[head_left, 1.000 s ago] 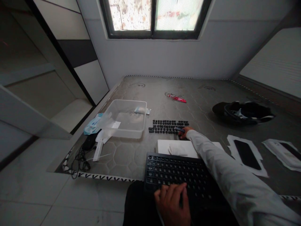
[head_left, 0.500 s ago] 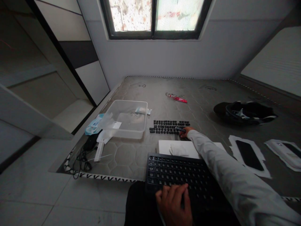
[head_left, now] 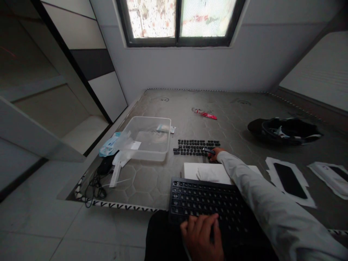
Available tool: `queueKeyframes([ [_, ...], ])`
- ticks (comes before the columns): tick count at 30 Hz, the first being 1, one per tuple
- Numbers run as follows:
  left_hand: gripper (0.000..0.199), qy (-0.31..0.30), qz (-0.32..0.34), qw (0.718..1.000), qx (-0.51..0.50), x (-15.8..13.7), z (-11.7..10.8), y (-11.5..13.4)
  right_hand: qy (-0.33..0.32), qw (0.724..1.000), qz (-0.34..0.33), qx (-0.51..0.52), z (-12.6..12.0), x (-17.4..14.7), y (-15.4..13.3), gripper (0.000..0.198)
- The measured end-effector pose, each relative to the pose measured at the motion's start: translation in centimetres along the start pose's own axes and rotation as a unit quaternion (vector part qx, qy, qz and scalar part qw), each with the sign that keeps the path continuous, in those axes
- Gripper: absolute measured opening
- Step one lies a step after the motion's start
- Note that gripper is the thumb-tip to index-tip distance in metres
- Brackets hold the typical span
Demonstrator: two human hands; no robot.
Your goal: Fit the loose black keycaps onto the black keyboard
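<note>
A black keyboard [head_left: 201,197] without its keycaps, rows of switch sockets showing, lies tilted across my lap. My left hand [head_left: 202,235] holds its near edge, fingers bent together over the top; the underside of the grip is hidden. Reaching forward, my right hand [head_left: 216,153] grips a slim dark tool [head_left: 209,150] with a shiny tip pointing left; its exact kind is unclear. The tool is over the right part of several rows of loose black keycaps [head_left: 190,148] laid out on the mattress. The right fingers partly cover the nearest keycaps.
A clear plastic bin [head_left: 152,156] stands left of the keycaps, beside a blue packet [head_left: 110,143] and a black cable [head_left: 95,190]. Between keyboard and keycaps lies a white box [head_left: 190,170]. A black cap [head_left: 285,132] and a dark flat panel on white wrapping [head_left: 290,181] are rightward.
The whole view has shifted very slightly. Both hands keep nearly the same places, the right with the tool over the keycaps and the left on the keyboard.
</note>
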State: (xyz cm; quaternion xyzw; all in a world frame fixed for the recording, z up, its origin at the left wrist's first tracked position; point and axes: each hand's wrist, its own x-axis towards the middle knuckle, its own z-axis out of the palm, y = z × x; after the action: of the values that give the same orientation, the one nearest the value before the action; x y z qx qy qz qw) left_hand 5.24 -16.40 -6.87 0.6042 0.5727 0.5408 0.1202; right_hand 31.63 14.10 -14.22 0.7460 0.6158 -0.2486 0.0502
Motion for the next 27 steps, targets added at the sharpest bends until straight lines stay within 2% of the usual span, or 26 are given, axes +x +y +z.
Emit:
queueKeyframes([
  [9, 0.030, -0.001, 0.000, 1.000, 0.003, 0.04, 0.03, 0.10, -0.003, 1.000, -0.013, 0.008, -0.39, -0.68, -0.41, 0.030],
  [15, 0.026, -0.024, 0.001, 1.000, 0.007, 0.02, -0.24, 0.02, 0.001, 1.000, -0.018, 0.013, -0.47, -0.83, -0.49, 0.027],
  [20, 0.029, -0.001, -0.002, 1.000, 0.006, 0.08, -0.08, 0.13, -0.001, 1.000, -0.022, 0.014, -0.48, -0.68, -0.38, 0.030],
  [27, 0.027, 0.001, 0.004, 1.000, 0.003, 0.00, 0.03, 0.04, 0.006, 1.000, -0.025, 0.016, -0.30, -0.42, -0.25, 0.032],
])
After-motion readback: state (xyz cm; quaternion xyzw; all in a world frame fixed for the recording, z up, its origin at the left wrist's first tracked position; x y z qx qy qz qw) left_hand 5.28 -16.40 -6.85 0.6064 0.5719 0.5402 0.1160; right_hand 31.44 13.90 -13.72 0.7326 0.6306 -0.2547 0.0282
